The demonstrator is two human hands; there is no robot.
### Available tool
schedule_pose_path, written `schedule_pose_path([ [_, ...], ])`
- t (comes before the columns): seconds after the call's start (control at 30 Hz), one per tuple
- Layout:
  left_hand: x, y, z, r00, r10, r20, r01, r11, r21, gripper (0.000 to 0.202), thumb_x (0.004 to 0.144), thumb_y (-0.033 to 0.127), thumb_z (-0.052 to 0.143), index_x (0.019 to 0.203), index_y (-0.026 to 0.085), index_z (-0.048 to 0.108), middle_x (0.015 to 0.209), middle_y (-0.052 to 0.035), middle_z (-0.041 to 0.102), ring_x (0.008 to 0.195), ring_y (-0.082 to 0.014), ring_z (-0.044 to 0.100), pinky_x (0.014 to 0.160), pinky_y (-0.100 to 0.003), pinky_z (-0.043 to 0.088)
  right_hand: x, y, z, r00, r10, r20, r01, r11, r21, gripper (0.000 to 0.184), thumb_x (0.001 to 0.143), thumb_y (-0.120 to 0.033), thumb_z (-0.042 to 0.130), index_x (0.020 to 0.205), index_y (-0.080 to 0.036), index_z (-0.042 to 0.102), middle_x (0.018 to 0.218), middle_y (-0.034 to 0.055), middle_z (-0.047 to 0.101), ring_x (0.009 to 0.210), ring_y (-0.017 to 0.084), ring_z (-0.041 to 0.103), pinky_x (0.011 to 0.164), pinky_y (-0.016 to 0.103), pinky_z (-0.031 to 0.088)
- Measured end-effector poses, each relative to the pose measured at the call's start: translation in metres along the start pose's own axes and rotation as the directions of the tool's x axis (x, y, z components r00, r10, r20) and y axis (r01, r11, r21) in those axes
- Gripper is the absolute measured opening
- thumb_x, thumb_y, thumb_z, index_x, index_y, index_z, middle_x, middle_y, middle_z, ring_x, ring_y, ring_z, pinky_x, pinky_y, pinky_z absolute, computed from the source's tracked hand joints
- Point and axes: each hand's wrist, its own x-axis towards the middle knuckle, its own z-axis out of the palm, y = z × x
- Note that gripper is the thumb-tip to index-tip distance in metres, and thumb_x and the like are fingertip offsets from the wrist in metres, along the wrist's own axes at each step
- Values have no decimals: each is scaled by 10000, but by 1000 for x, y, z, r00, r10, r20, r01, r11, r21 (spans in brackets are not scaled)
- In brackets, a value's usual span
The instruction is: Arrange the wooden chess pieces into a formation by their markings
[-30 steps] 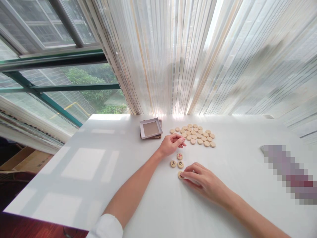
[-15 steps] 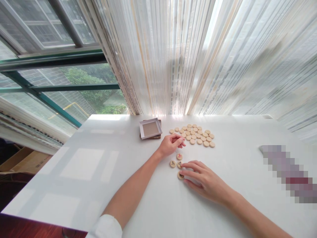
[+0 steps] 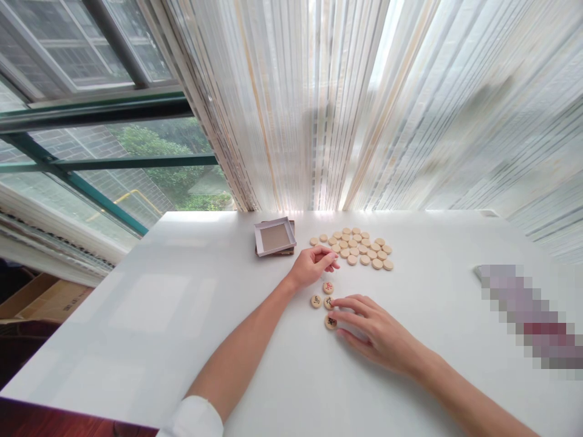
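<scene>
My right hand (image 3: pixel 371 328) reaches in from the lower right with its fingers spread. Its fingertips rest on or against two Chinese chess pieces: a black-marked piece (image 3: pixel 328 302) and a nearer black-marked piece (image 3: pixel 330 323). Beside them lie a black-marked piece (image 3: pixel 316 301) and a red-marked piece (image 3: pixel 328 287). Farther back, my left hand (image 3: pixel 314 266) hovers low with loosely curled fingers, thumb and index slightly apart; I see no piece between them. Just beyond it spreads a group of blank-looking round pieces (image 3: pixel 363 249), partly hidden by the fingers.
A shallow open box (image 3: pixel 275 237) sits on a darker lid or box at the back, left of the pieces. Toward the right of the white table (image 3: pixel 136 328) lies a pixelated object (image 3: pixel 528 315). Behind the table hang striped curtains (image 3: pixel 328 109), with a window (image 3: pixel 150 139) on the left.
The view has shifted slightly. Both hands keep nearly the same pose. More of the marking on the nearest piece shows beside my right fingertips.
</scene>
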Motion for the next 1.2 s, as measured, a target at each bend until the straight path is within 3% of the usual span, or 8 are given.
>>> schedule_pose_path([
  [0.17, 0, -1, 0, 1000, 1, -2, -1, 1000, -2, 326, 868, 424, 684, 944, 108, 705, 769, -78, 737, 678, -126, 664, 687, -251, 546, -2, 5, 0, 996, 79, -48, -74, 993, 97, 359, 968, -227, 540, 1320, -281, 581, 1282, 107, 606, 1130, 238, 626, 943, 386, 563],
  [0.43, 0, 2, 0, 1000, 7, -19, -6, 1000, 19, 313, 865, 418, 684, 916, 110, 709, 759, -75, 734, 657, -124, 652, 670, -250, 535, -3, 36, -8, 929, 229, -292, -208, 973, 102, 235, 969, -266, 554, 1177, -278, 663, 1162, 82, 646, 1042, 234, 656, 885, 377, 587],
  [0.6, 0, 2, 0, 999, -7, -34, 8, 1000, 21, 313, 854, 418, 692, 910, 111, 708, 759, -81, 738, 661, -132, 657, 675, -263, 544, -7, 65, -31, 792, 315, -523, -357, 934, 23, 204, 950, -315, 581, 1099, -253, 706, 1126, 92, 668, 1005, 250, 658, 582, 291, 595],
  [0.77, 0, 2, 1, 998, 30, -51, -26, 997, 76, 316, 867, 436, 664, 894, 123, 698, 777, -87, 743, 686, -158, 672, 697, -298, 557, -12, 87, -44, 689, 380, -618, -467, 884, 23, 231, 924, -384, 609, 1064, -235, 718, 1103, 90, 683, 885, 239, 664, 585, 318, 586],
  [0.87, -7, 13, 3, 990, 135, -31, -122, 955, 271, 265, 913, 401, 607, 912, 156, 705, 903, -88, 752, 840, -184, 686, 803, -327, 551, -13, 95, -40, 681, 415, -603, -483, 874, 57, 256, 931, -401, 594, 1079, -228, 709, 1088, 87, 685, 883, 229, 667, 729, 366, 590],
  [0.93, -19, 21, 3, 976, 218, 24, -204, 866, 455, 205, 922, 355, 600, 973, 194, 717, 997, -70, 738, 886, -183, 664, 845, -338, 538, -13, 99, -36, 687, 442, -576, -488, 869, 85, 271, 932, -411, 588, 1096, -228, 702, 1090, 87, 681, 934, 233, 664, 777, 369, 579],
  [1.03, -44, 29, -1, 949, 290, 128, -310, 768, 561, 208, 900, 298, 626, 1086, 226, 687, 1112, -72, 697, 1020, -210, 632, 931, -371, 522, -13, 104, -33, 683, 460, -567, -492, 864, 108, 300, 921, -431, 597, 1108, -218, 693, 1091, 92, 677, 920, 231, 661, 782, 369, 569],
  [1.2, -84, 26, -12, 939, 259, 225, -343, 671, 658, 419, 841, 258, 688, 1251, 241, 600, 1337, -117, 580, 1267, -280, 515, 1107, -477, 422, -13, 105, -32, 690, 453, -564, -472, 873, 123, 339, 927, -461, 575, 1114, -199, 682, 1087, 106, 677, 940, 238, 650, 786, 382, 560],
])
